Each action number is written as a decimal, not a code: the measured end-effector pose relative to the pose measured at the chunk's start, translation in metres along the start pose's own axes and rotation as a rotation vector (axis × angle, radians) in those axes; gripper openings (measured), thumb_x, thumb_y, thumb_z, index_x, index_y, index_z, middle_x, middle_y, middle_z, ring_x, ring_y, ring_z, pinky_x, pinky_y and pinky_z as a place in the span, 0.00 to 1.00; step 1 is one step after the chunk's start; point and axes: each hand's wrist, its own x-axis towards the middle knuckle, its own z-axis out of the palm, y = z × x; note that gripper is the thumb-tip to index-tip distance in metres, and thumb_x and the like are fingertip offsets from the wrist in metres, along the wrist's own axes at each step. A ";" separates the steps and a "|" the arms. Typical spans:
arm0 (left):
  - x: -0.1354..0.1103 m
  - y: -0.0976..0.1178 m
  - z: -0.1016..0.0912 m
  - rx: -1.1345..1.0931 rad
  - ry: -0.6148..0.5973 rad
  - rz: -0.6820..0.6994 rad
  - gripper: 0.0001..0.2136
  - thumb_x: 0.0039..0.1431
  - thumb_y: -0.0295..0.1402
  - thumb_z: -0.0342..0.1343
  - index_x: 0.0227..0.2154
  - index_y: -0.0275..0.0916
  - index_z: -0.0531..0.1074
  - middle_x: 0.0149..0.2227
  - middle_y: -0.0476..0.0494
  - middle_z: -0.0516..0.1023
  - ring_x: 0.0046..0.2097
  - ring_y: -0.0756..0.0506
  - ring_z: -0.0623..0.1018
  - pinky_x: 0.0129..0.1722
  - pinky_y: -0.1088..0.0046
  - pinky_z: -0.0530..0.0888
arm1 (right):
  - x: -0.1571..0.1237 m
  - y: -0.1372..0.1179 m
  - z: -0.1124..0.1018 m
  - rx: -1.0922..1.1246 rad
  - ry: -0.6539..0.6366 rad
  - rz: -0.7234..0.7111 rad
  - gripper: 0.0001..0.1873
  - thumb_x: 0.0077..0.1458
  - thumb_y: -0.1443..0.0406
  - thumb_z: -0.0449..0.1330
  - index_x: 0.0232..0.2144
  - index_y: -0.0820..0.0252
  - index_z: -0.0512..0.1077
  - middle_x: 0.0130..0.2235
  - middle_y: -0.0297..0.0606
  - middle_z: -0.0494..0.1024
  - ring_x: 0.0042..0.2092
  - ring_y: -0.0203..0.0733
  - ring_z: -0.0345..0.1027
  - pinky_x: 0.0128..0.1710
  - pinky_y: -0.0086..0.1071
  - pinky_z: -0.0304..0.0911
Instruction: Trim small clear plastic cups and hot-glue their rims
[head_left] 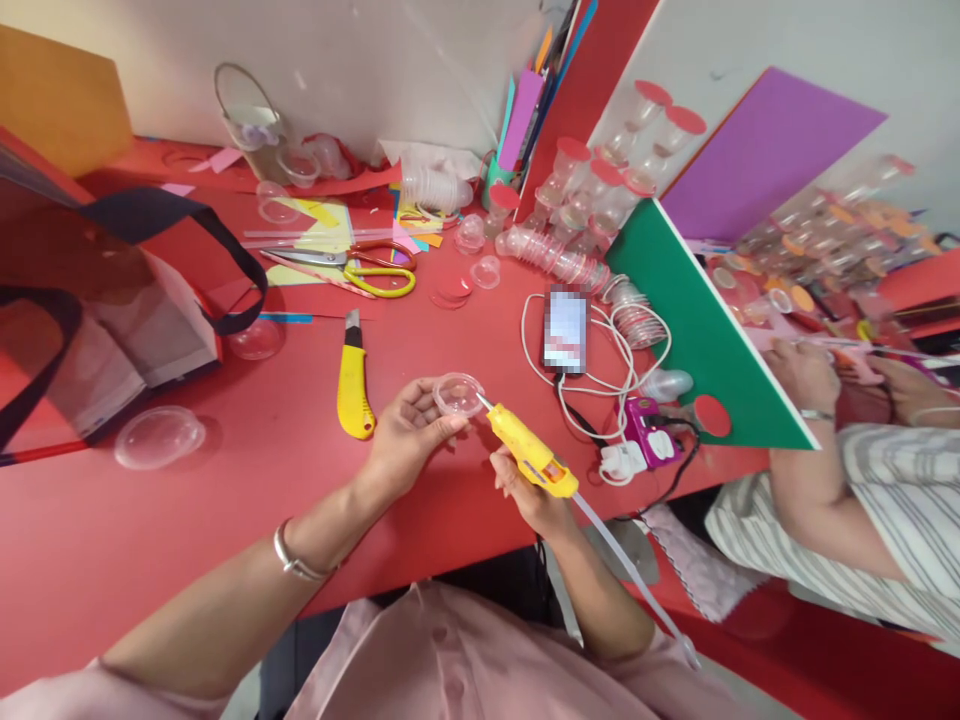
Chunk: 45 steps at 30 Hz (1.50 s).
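My left hand (411, 430) pinches a small clear plastic cup (458, 396) by its side, with the round rim facing me. In my right hand (534, 495) is a yellow hot glue gun (531, 450), my fingers wrapped round its handle. Its metal nozzle meets or nearly meets the right edge of the cup's rim; whether they touch I cannot tell. A long translucent glue stick (626, 560) trails out of the gun's back end. To the left of my left hand lies a yellow utility knife (353, 380) with its blade pointing away from me.
Scissors (352, 262), nested clear cups (555, 256) and a phone (565, 330) with looped white cable lie farther back. A purple power strip (651, 432) sits right, beside a green divider (697, 340). A paper bag (142, 310) stands left. Beyond the divider a co-worker's hands (806, 375) are busy.
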 end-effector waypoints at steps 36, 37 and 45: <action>-0.001 0.001 0.001 -0.018 0.004 0.021 0.22 0.54 0.32 0.72 0.50 0.35 0.73 0.49 0.35 0.81 0.33 0.45 0.84 0.25 0.73 0.78 | 0.002 0.004 0.004 0.045 -0.004 -0.021 0.19 0.61 0.47 0.63 0.32 0.57 0.73 0.21 0.30 0.74 0.21 0.35 0.69 0.23 0.28 0.67; -0.001 0.001 0.001 -0.016 0.004 0.024 0.22 0.54 0.32 0.72 0.51 0.35 0.73 0.49 0.35 0.81 0.33 0.46 0.84 0.25 0.73 0.78 | 0.002 0.004 0.004 0.040 -0.007 -0.021 0.19 0.61 0.48 0.63 0.32 0.57 0.73 0.22 0.30 0.74 0.21 0.35 0.70 0.23 0.28 0.67; -0.001 -0.004 -0.001 -0.017 -0.005 0.044 0.22 0.55 0.32 0.71 0.51 0.35 0.74 0.46 0.35 0.82 0.33 0.46 0.83 0.26 0.73 0.79 | 0.002 0.003 0.002 0.030 -0.015 -0.012 0.17 0.60 0.49 0.64 0.34 0.57 0.74 0.21 0.29 0.74 0.21 0.35 0.70 0.24 0.28 0.68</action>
